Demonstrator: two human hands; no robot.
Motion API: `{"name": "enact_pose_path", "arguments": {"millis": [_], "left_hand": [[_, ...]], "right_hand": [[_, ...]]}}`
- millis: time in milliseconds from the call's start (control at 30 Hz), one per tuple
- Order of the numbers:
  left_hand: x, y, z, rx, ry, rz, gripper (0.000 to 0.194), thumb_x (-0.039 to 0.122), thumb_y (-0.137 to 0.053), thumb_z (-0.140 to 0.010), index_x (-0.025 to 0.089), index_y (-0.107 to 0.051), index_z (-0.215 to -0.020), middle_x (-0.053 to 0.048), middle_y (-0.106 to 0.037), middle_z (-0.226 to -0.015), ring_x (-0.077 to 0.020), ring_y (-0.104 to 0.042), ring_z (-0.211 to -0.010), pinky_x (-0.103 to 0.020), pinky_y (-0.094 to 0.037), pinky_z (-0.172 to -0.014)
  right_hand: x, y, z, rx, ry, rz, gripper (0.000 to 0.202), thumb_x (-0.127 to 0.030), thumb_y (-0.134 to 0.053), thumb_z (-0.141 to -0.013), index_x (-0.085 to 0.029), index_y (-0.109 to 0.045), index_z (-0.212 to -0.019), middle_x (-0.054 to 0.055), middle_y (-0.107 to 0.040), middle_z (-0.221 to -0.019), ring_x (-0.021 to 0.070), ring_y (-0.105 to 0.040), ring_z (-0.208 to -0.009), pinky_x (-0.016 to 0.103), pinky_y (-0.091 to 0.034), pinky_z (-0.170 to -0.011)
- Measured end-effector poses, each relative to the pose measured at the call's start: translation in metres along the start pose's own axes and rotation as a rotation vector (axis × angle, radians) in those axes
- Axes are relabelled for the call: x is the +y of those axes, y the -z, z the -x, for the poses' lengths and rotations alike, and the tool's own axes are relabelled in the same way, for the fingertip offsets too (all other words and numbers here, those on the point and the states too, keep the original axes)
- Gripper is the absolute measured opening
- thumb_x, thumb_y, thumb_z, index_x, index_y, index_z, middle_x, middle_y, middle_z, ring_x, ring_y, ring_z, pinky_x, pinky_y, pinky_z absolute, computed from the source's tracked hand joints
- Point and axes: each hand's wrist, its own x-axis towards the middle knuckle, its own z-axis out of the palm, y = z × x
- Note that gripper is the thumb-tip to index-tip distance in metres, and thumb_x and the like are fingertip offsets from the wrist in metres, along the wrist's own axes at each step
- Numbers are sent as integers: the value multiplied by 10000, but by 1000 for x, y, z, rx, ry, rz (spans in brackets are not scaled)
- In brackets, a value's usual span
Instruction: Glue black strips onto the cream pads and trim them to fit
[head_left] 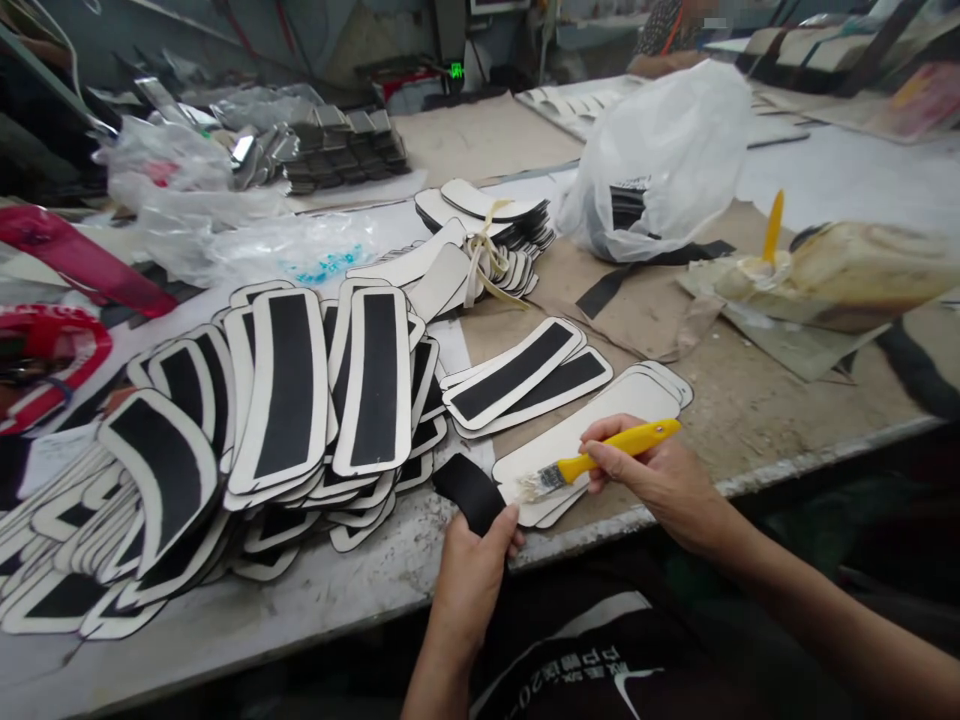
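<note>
My right hand (656, 470) is closed around a paintbrush (626, 440) with a yellow handle. The brush's bristles rest on the near end of a pale, curved, round-cornered piece (592, 420), the top one of a small stack at the table's front edge. In my left hand (480, 570) a black strip (472, 490) is pinched between thumb and fingers, beside that stack's near end. Just behind lie a few pale pieces with black strips on their faces (517, 370). Many more such pieces (292, 390) are heaped to the left.
A tied bundle of pale pieces (487, 250) lies farther back. A white plastic bag (660, 160) stands behind it. On the right a stained plastic container (862, 270) has another yellow handle (774, 228) sticking up from it. Another person (667, 40) is at the far side.
</note>
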Motion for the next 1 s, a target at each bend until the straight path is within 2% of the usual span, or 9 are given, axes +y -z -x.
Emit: {"name": "enact_pose_path", "arguments": {"millis": [133,267,433,533,667,800,900,1000], "left_hand": [[-3,-1,-1,45,9,3,294,420,-663,-704,149,-563,-651,22,-541,-509,-118,-458,-492,-239,-356,-511],[-5,-3,0,94,30,12,325,449,-677,-678,141,-578,-643,17,-544,-498,-120,-457,-477,-242,-347,-496],[-6,-4,-1,124,77,3,371,491,-691,-649,132,-598,-654,7,-556,-489,-122,-441,-457,-249,-332,-480],[-7,-4,0,130,84,-19,378,506,-690,-647,151,-571,-597,11,-544,-469,-124,-441,-449,-253,-323,-478],[-7,-3,0,132,70,-34,388,518,-684,-647,163,-552,-562,15,-541,-466,-128,-451,-462,-254,-338,-496],[-8,-3,-1,131,73,-53,420,568,-679,-610,158,-583,-602,2,-555,-464,-156,-464,-461,-281,-355,-490],[-6,-3,-1,148,81,-81,432,580,-677,-593,157,-595,-623,0,-561,-456,-170,-475,-453,-297,-379,-496],[-2,-5,1,160,93,-96,418,570,-681,-588,162,-598,-618,3,-566,-459,-172,-485,-458,-297,-388,-501]], "right_hand": [[-3,5,0,102,75,139,206,-423,-591,-807,-230,-586,-876,4,-629,-669,170,-604,-599,301,-489,-627],[-3,21,2,220,156,293,177,-408,-580,-814,-235,-599,-842,22,-632,-765,168,-602,-594,305,-484,-598],[0,44,3,338,276,516,151,-380,-552,-840,-235,-593,-852,48,-619,-872,215,-613,-792,336,-482,-717],[2,54,1,381,375,619,112,-340,-535,-857,-239,-582,-871,55,-613,-882,223,-594,-871,353,-469,-800],[3,64,-1,412,464,728,84,-291,-512,-880,-247,-573,-918,57,-616,-901,217,-587,-910,363,-456,-865],[0,71,3,412,589,832,110,-234,-501,-888,-238,-576,-969,59,-621,-907,211,-598,-911,358,-487,-845],[-1,74,7,371,719,960,171,-172,-513,-877,-206,-579,-1031,79,-622,-946,204,-599,-923,347,-507,-830],[2,69,12,282,778,1147,203,-116,-503,-868,-171,-590,-1043,109,-631,-978,210,-592,-930,349,-513,-827]]}}
